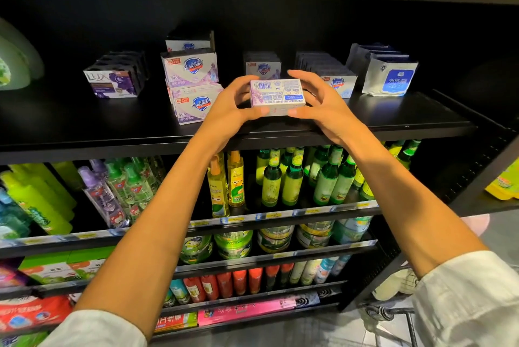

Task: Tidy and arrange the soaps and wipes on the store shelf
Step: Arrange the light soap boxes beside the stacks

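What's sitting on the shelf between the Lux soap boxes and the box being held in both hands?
Stacked Safeguard soap boxes, lavender-printed, stand between the Lux soap boxes and the held soap box, as the head view shows.

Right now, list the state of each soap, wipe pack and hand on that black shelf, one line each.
Held soap box: lifted, barcode side facing the camera, gripped at both ends.
Left hand: grips the box's left end.
Right hand: grips the box's right end.
Lux soap row: lined up, front facing out.
Safeguard stack: uneven, the lower boxes skewed.
Wipes packs: upright, leaning back.
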`<state>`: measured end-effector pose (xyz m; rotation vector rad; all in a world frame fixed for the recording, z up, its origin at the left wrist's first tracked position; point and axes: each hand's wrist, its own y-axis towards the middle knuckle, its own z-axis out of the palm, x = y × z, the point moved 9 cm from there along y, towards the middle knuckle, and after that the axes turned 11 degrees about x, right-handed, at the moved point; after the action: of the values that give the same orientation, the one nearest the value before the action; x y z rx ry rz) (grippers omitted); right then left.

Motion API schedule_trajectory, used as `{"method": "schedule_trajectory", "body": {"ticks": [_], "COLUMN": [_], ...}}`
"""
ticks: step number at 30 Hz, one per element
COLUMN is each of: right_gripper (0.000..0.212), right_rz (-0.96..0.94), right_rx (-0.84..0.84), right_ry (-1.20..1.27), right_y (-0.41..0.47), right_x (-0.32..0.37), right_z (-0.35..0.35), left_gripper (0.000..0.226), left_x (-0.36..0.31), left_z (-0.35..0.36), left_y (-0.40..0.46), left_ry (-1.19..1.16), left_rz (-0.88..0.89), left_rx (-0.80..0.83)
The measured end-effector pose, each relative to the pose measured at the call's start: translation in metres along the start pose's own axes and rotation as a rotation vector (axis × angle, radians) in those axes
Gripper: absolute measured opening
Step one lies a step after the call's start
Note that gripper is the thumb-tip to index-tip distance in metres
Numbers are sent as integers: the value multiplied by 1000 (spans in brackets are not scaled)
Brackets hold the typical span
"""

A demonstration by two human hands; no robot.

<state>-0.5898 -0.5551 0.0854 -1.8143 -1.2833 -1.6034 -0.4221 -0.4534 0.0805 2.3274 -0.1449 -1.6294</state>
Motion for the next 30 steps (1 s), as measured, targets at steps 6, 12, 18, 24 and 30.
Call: {"method": "schedule_trajectory", "body": {"ticks": [6,12,18,24,30], "right_gripper": [65,59,56,60,60], "right_rz": [2,16,32,-12,-45], "right_rx": [-55,-55,-34,-36,-53], "right_ry": [70,97,111,88,-6], "right_y": [-1,0,1,1,0], "right_x": [-3,-4,-4,-1,2], "right_z": [-4,-4,-1,-1,-3], "left_gripper": [73,82,62,55,49], "left_x": [-5,-13,-9,-9,-10], "left_z": [4,10,6,2,3], "left_y": [-2,-5,-5,-5,-2], "left_ry": [-35,10,93,2,40], "left_rz": [7,69,95,94,97], "left_rx": [26,90,44,2,1]}}
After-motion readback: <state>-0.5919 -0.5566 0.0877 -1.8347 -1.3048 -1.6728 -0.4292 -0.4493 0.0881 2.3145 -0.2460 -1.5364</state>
